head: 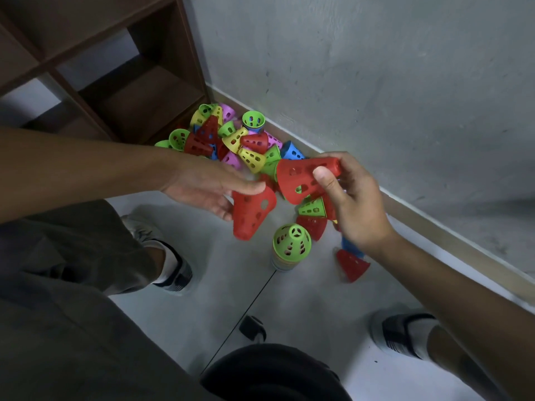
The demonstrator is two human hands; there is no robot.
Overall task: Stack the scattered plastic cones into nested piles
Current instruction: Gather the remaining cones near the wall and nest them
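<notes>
head-worn view, down at floor (pixel 304 308)

Left hand (pixel 207 188) fingers loosely extended; right hand (pixel 351 204) curled, thumb pinching.

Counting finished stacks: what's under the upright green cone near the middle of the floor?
The green cone caps a nested pile; only a few pale rims show beneath it. How many cones it covers cannot be seen.

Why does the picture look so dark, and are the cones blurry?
Head view: dim, even light, no glare; the wooden shelf is darkest. The red plastic cone in the right hand looks sharp; the one at the left hand is slightly smeared. Wide lens bends the edges.
</notes>
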